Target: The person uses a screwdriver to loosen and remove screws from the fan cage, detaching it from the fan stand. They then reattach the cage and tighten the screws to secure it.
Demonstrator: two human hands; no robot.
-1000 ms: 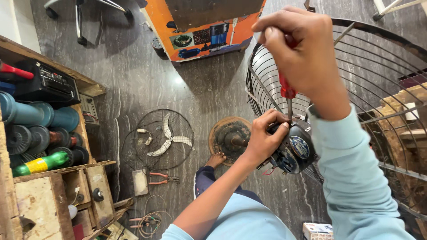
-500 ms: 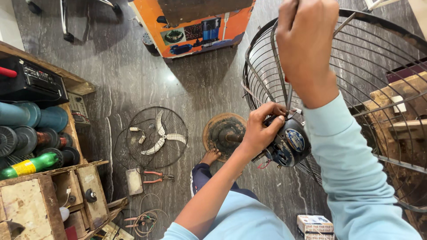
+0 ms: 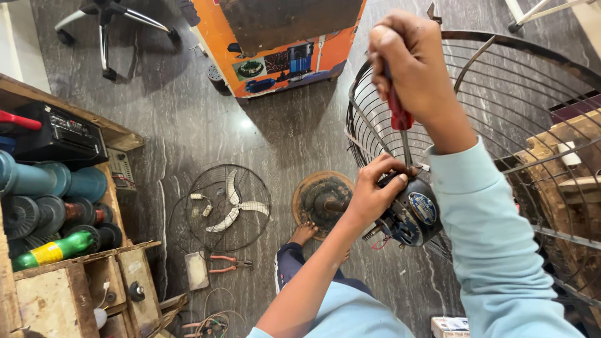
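My right hand point(image 3: 416, 72) is closed around the red handle of a screwdriver point(image 3: 399, 116), its shaft pointing down at the top of a black fan motor point(image 3: 412, 216). My left hand point(image 3: 374, 191) grips that motor from the left side, fingers over its upper edge. The motor sits at the back of a large black wire fan guard point(image 3: 501, 112) that fills the right of the view. Both sleeves are light blue. The screwdriver tip is hidden behind my left fingers.
On the dark floor below lie a small fan guard with white blades point(image 3: 228, 206), a round rusty fan base point(image 3: 322, 200), pliers point(image 3: 225, 263) and loose wires. A wooden shelf point(image 3: 69, 275) with motors and tools stands at the left. An orange box point(image 3: 282, 44) is at the top.
The view has shifted a little, and my right hand with the screwdriver has stayed above the motor, now showing the red handle again. My left hand keeps its hold on the motor.
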